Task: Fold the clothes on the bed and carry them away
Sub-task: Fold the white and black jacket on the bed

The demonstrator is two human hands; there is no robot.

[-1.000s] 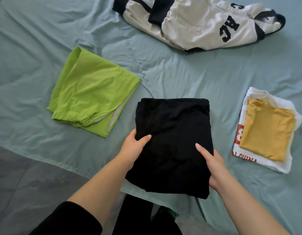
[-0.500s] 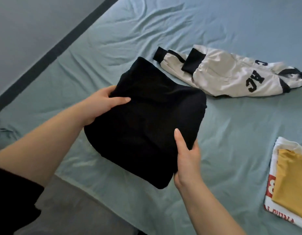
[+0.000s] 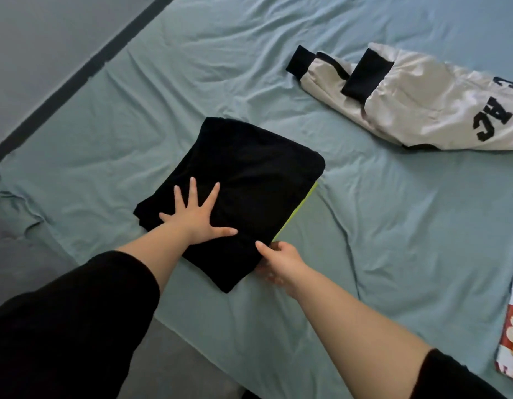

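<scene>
Head view: my left hand (image 3: 196,218) presses flat, fingers spread, on the black garment (image 3: 243,182); my right hand (image 3: 278,262) pinches its edge.

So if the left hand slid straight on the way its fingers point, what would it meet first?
Only more of the black garment that the left hand lies flat on, up to its far edge; past that, bare sheet as far as the picture shows. The white jacket lies off to the right.

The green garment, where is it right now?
It lies on the bed sheet under the folded black garment, with only a thin green edge showing along that pile's right side, just above the right hand.
</scene>
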